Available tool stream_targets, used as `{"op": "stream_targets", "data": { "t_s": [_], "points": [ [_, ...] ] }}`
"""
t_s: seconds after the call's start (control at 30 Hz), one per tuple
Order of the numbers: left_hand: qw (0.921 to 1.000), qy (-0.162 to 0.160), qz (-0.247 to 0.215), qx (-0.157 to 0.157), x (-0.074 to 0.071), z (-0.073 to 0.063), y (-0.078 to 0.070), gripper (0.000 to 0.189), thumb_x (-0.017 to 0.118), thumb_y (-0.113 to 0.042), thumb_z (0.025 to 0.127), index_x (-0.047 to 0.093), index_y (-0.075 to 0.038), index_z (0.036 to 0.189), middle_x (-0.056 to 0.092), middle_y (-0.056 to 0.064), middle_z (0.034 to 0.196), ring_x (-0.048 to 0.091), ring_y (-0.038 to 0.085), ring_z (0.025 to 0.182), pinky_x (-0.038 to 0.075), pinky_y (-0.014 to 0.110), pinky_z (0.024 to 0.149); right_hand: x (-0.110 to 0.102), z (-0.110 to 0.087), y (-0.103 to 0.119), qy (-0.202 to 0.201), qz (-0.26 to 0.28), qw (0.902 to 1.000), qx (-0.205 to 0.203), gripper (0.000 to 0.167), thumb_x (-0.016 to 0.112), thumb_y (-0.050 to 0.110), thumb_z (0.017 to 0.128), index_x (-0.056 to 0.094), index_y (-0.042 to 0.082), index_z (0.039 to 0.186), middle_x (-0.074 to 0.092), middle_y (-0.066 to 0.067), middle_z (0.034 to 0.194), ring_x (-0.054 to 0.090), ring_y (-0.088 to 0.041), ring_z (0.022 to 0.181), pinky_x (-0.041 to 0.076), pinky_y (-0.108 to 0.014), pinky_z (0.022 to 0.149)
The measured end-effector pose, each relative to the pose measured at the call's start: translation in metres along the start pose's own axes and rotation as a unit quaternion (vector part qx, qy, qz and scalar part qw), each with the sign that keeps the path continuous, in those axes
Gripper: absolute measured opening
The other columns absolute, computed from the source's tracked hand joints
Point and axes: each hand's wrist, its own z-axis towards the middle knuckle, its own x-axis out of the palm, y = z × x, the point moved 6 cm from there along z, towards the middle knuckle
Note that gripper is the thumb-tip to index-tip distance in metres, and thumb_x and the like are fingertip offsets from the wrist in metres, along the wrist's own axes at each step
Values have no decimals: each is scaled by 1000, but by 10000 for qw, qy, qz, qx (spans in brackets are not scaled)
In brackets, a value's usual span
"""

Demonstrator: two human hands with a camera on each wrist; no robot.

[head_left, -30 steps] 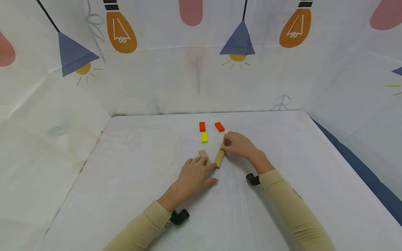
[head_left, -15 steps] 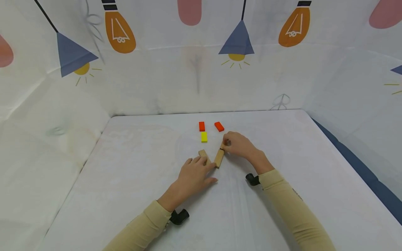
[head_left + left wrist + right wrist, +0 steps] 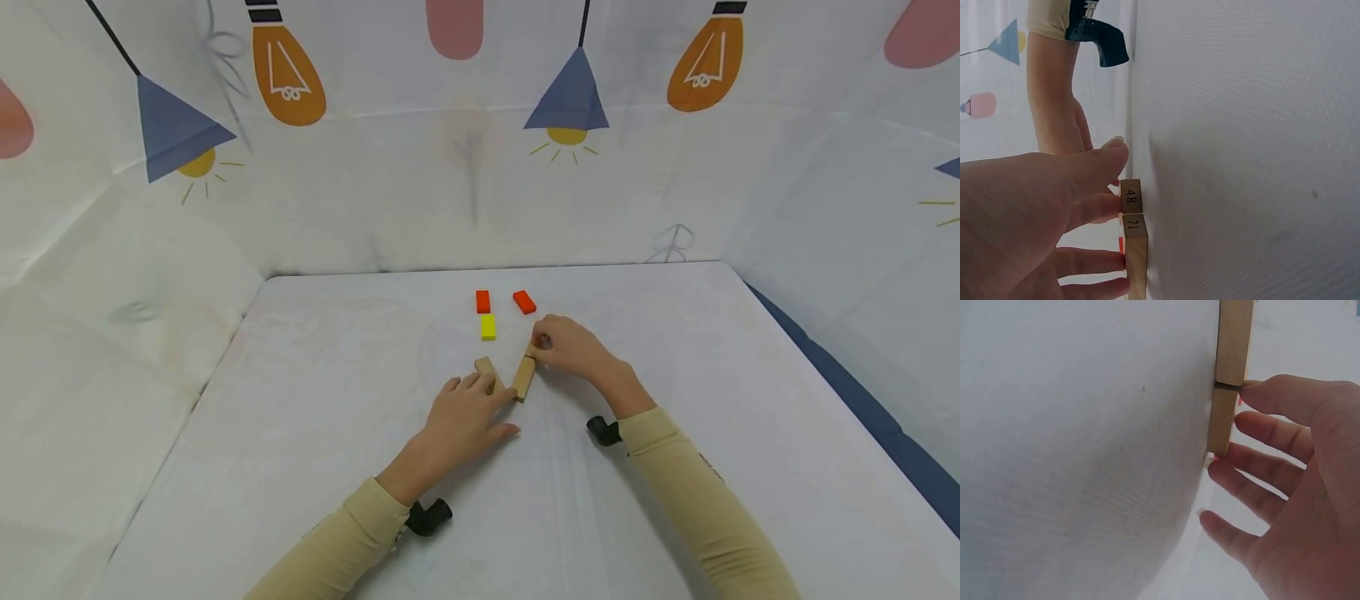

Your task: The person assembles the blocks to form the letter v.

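My left hand (image 3: pixel 459 423) lies palm down with its fingers extended over two wooden blocks. Its middle and ring fingertips rest on the left wooden block (image 3: pixel 1137 253), whose end reads 71. The index fingertip touches the end of the right wooden block (image 3: pixel 524 380), marked 48; the left thumb sticks out free. These blocks form a V whose near ends almost meet. At the far end of the right one, in line with it, sits another wooden block (image 3: pixel 1223 422). My right hand (image 3: pixel 572 347) holds that block between thumb and curled fingers, a thin dark gap showing at the joint.
Beyond the hands lie a yellow block (image 3: pixel 488 327), a red block (image 3: pixel 483 302) just behind it, and a slanted red block (image 3: pixel 524 302) to the right. All are on the white tabletop (image 3: pixel 360 358), with a printed cloth wall (image 3: pixel 420 192) behind its back edge.
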Motion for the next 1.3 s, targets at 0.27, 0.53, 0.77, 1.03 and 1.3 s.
{"op": "stream_targets", "data": {
  "t_s": [0.27,0.53,0.77,1.03,1.3],
  "points": [
    [10000,-14,27,5,0,0,0,54,65,-58,89,61,-31,134,62,4,126,58,23,121,48,46,101,1,-1,1,-69,47,9999,-83,9,66,22,92,65,13,93,61,-2,92,52,-19,86,46,-35,78],
    [10000,-3,39,0,-1,-1,0,53,65,-58,89,61,-31,134,62,4,126,58,23,121,48,45,100,3,0,2,-40,30,9999,-112,9,65,21,92,66,13,94,62,-3,93,53,-19,86,47,-36,80],
    [9999,-102,-5,30,1,-1,1,52,67,-57,88,62,-31,133,63,2,124,59,23,121,49,45,99,5,0,-1,-53,-46,9999,-103,9,65,22,92,65,13,94,62,-2,94,53,-18,86,47,-34,79],
    [9999,-97,-45,6,3,-1,1,52,67,-56,88,62,-31,133,62,4,127,58,24,122,48,46,101,4,0,1,-8,-196,9998,-74,10,65,22,92,66,13,96,62,-2,94,54,-18,85,48,-35,78],
    [9999,-145,20,29,1,0,0,52,67,-57,88,62,-31,133,63,2,124,59,23,120,49,45,99,0,1,-3,61,84,9998,146,11,64,23,92,67,14,98,66,-3,101,57,-21,91,51,-39,85]
  ]
}}
